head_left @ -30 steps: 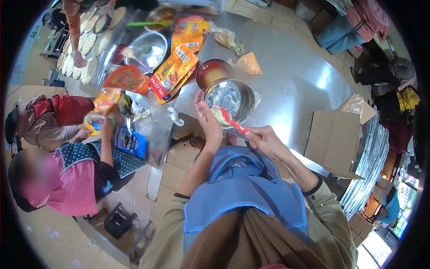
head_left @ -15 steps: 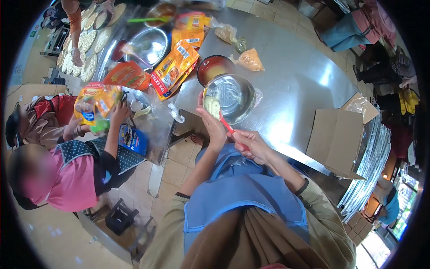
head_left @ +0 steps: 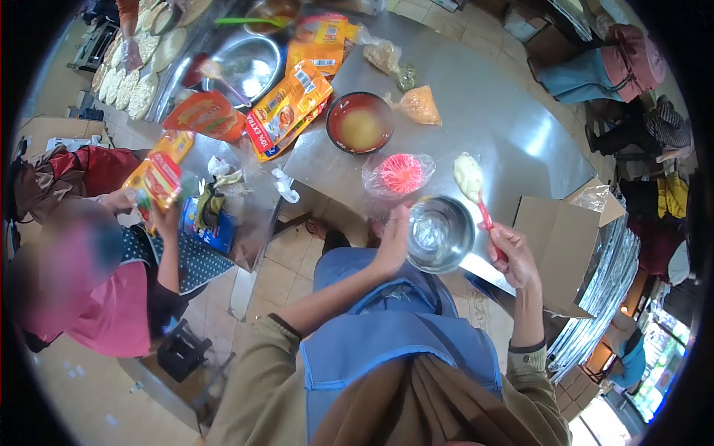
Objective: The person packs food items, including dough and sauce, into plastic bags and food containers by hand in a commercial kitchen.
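Note:
My left hand (head_left: 394,241) grips the left side of a shiny metal bowl (head_left: 440,236), fingers closed at its rim. Smears of pale residue show inside the bowl. To the right of it, my right hand (head_left: 515,253) is closed round the handle of a red spatula (head_left: 485,217). A lump of pale, creamy paste (head_left: 468,177) covers the spatula's head, above and beyond the bowl's rim. Just past the bowl, a pink-red bundle in a clear plastic bag (head_left: 400,173) lies on the metal table. A dark-rimmed red bowl with yellowish liquid (head_left: 360,126) stands behind that.
The metal table (head_left: 494,123) also carries bags of crumbs (head_left: 421,105), orange pouches (head_left: 288,111) and a large metal basin (head_left: 249,65). An open cardboard box (head_left: 554,249) stands at right. At left, a person in pink (head_left: 119,312) handles a yellow pouch (head_left: 158,175).
The metal bowl moved toward me and right, uncovering the pink-red bundle. My right hand lifted the spatula with paste out of the bowl to the right. The person at left shifted the pouch.

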Motion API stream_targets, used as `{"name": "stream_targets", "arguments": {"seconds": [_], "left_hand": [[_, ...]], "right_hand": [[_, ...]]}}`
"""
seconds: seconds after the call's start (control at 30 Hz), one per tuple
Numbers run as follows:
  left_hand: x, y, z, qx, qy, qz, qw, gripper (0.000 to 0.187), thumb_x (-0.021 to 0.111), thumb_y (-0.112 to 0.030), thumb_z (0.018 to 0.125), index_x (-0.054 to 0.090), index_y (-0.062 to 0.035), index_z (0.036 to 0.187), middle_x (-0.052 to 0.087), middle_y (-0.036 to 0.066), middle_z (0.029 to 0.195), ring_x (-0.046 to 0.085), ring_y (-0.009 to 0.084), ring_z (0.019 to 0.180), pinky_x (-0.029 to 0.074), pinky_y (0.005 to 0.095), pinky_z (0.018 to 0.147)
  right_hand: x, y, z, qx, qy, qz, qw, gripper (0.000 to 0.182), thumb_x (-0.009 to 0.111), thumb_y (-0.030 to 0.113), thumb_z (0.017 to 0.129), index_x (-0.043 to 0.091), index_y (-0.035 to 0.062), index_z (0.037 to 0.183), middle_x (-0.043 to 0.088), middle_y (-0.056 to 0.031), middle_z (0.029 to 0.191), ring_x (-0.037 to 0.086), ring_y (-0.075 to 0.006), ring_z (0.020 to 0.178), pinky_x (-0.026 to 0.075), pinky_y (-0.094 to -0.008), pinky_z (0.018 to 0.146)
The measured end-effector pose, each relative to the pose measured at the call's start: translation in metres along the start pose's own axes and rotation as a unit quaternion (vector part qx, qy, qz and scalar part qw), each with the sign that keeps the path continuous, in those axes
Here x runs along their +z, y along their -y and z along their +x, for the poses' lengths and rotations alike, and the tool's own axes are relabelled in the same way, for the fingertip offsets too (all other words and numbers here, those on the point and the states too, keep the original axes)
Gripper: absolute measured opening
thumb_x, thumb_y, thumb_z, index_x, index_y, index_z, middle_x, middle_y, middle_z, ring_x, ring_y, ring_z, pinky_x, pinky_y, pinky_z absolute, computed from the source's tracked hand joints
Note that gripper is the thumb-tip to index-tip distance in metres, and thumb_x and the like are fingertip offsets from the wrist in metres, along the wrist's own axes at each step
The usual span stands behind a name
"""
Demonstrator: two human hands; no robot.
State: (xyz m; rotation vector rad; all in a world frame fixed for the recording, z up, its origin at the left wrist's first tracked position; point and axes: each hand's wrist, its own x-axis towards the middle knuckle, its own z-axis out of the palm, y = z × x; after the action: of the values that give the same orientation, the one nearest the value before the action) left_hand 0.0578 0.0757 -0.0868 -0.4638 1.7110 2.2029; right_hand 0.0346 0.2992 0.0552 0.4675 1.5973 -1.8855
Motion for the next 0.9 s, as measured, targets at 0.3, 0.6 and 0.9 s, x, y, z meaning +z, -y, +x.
{"name": "stream_targets", "arguments": {"seconds": [0.3, 0.6, 0.9], "left_hand": [[0.055, 0.080, 0.062, 0.057, 0.006, 0.126, 0.990, 0.039, 0.042, -0.029, 0.096, 0.048, 0.0024, 0.118, 0.056, 0.019, 0.109, 0.051, 0.0305, 0.106, 0.038, 0.0357, 0.093], [-0.023, 0.071, 0.004, 0.107, -0.203, 0.250, 0.941, 0.072, 0.071, -0.029, 0.076, 0.034, -0.0016, 0.131, 0.036, 0.022, 0.132, 0.037, 0.0372, 0.120, 0.031, 0.0450, 0.099], [-0.008, 0.020, 0.080, 0.177, -0.275, 0.368, 0.870, 0.104, 0.084, -0.035, 0.052, 0.029, -0.0081, 0.136, 0.030, 0.019, 0.137, 0.024, 0.0380, 0.130, 0.021, 0.0538, 0.103]], "right_hand": [[0.005, -0.039, 0.072, -0.042, -0.021, -0.163, 0.985, 0.030, 0.052, 0.022, 0.095, 0.061, 0.0027, 0.116, 0.048, 0.0034, 0.062, 0.034, -0.0015, 0.050, 0.027, -0.0189, 0.043], [0.034, -0.092, 0.099, -0.289, -0.125, -0.379, 0.870, 0.029, 0.054, 0.009, 0.091, 0.060, 0.0080, 0.120, 0.056, -0.0076, 0.071, 0.047, -0.0121, 0.058, 0.040, -0.0259, 0.054], [0.038, -0.104, 0.094, -0.360, -0.161, -0.568, 0.723, 0.052, 0.059, 0.000, 0.080, 0.053, 0.0172, 0.129, 0.056, -0.0080, 0.087, 0.058, -0.0237, 0.076, 0.049, -0.0365, 0.066]]}}
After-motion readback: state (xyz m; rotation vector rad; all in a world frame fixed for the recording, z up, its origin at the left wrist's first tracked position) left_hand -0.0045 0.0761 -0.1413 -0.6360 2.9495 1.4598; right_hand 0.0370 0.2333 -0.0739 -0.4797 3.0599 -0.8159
